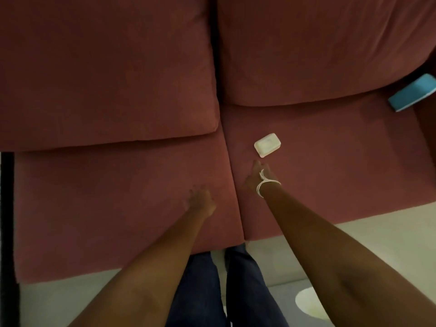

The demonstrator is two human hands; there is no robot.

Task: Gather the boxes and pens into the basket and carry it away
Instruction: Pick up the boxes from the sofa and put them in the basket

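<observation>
A small white box lies on the right seat cushion of a dark red sofa. My right hand reaches out over that cushion, its fingertips just short of the box and apart from it, holding nothing; a white string bracelet wraps the wrist. My left hand hovers over the left seat cushion with fingers loosely spread and nothing in it. A blue box rests at the far right against the sofa arm. No basket or pens are in view.
Two large back cushions fill the upper half. A seam splits the two seat cushions. Pale floor runs along the sofa's front edge, with my legs in blue jeans below. A dark vertical post stands at the left.
</observation>
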